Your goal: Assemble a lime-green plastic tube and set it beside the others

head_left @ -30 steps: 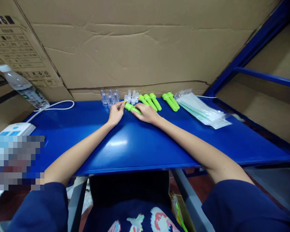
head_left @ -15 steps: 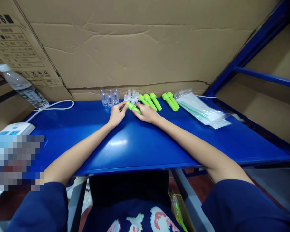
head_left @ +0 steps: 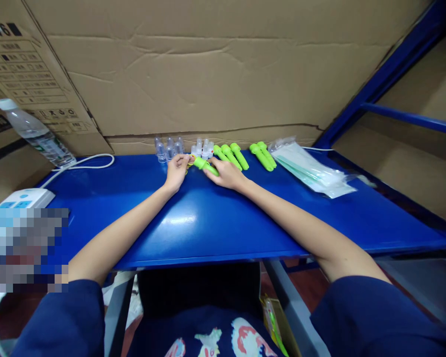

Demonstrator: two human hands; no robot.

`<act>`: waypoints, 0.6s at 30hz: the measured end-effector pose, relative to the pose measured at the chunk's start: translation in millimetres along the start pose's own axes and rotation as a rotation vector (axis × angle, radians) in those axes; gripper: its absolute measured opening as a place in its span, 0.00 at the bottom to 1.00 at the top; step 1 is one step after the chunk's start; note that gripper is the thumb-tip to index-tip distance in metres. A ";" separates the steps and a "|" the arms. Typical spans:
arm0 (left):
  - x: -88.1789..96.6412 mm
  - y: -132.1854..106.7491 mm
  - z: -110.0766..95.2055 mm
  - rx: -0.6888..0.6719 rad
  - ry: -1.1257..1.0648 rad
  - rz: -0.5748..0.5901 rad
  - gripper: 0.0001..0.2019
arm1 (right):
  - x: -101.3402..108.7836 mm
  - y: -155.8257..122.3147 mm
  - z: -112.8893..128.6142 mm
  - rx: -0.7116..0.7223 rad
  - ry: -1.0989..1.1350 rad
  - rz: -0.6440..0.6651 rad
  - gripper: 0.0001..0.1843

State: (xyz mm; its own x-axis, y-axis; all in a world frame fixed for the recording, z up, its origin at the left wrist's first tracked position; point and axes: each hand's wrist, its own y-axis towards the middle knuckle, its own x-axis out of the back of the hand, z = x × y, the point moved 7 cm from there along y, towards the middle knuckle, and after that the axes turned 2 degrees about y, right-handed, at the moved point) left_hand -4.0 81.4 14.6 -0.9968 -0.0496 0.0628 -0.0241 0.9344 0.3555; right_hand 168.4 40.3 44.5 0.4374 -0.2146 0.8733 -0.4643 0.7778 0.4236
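Note:
My right hand [head_left: 226,174] grips a bright green tube-like piece [head_left: 204,166] that lies slanted on the blue table [head_left: 193,218]. My left hand [head_left: 176,172] is closed with its fingertips at that piece's left end, right beside several small clear caps [head_left: 169,148]. Whether the left fingers pinch something small there is too fine to make out. Behind my hands lie more green pieces [head_left: 230,155] in a row, and a further pair of green pieces [head_left: 262,155] to the right.
A clear plastic bag of packets [head_left: 312,171] lies at the right rear. Cardboard sheets [head_left: 208,74] wall the back. At the left are a water bottle [head_left: 33,133], a white power strip [head_left: 26,198] and its cable [head_left: 85,162]. A blue shelf frame [head_left: 394,114] rises on the right.
My left hand has shifted slightly up and left along the green piece's end, toward the clear caps. My right hand has stayed put on the piece.

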 end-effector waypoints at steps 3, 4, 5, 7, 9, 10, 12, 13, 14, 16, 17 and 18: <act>1.8 1.0 1.1 -0.006 0.029 -0.023 0.21 | -0.3 -0.4 0.2 0.002 -0.008 -0.003 0.20; 2.0 1.1 0.7 -0.016 0.033 -0.024 0.21 | -0.4 -0.5 0.2 0.003 -0.012 -0.006 0.21; 2.4 1.1 -0.4 -0.031 0.034 -0.026 0.21 | -0.6 -0.5 0.2 0.005 -0.015 -0.008 0.21; 2.6 0.5 -3.8 -0.073 0.025 -0.025 0.21 | -0.8 -0.5 0.6 0.016 -0.016 -0.012 0.21; 1.4 -0.7 -7.5 -0.105 0.019 -0.009 0.20 | -1.2 -0.2 0.3 0.016 -0.019 -0.009 0.20; -0.1 -1.6 -9.2 -0.115 0.029 0.009 0.20 | -1.4 0.0 -0.5 0.008 -0.021 -0.004 0.20; -4.1 -3.9 -13.3 -0.139 0.076 0.057 0.19 | -2.0 0.3 -2.8 -0.017 -0.023 0.009 0.20; -5.9 -5.2 -15.5 -0.153 0.107 0.077 0.18 | -2.3 0.5 -4.0 -0.029 -0.020 0.014 0.20; -7.4 -6.5 -17.8 -0.169 0.135 0.093 0.18 | -2.6 0.6 -5.1 -0.036 -0.014 0.017 0.20; -8.9 -8.4 -21.9 -0.194 0.174 0.113 0.16 | -3.5 1.1 -7.1 -0.038 0.010 0.013 0.20; -9.1 -9.0 -23.4 -0.201 0.185 0.118 0.16 | -4.1 1.5 -8.1 -0.034 0.029 0.008 0.20; -9.2 -9.4 -24.8 -0.207 0.193 0.122 0.15 | -5.0 2.0 -9.3 -0.028 0.053 0.004 0.19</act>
State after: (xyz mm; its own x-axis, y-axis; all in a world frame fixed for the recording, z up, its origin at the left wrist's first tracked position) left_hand 7.3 64.3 33.7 -0.9579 -0.0257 0.2860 0.1312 0.8467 0.5157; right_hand 172.4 48.3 38.7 0.4760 -0.1810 0.8606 -0.4444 0.7950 0.4129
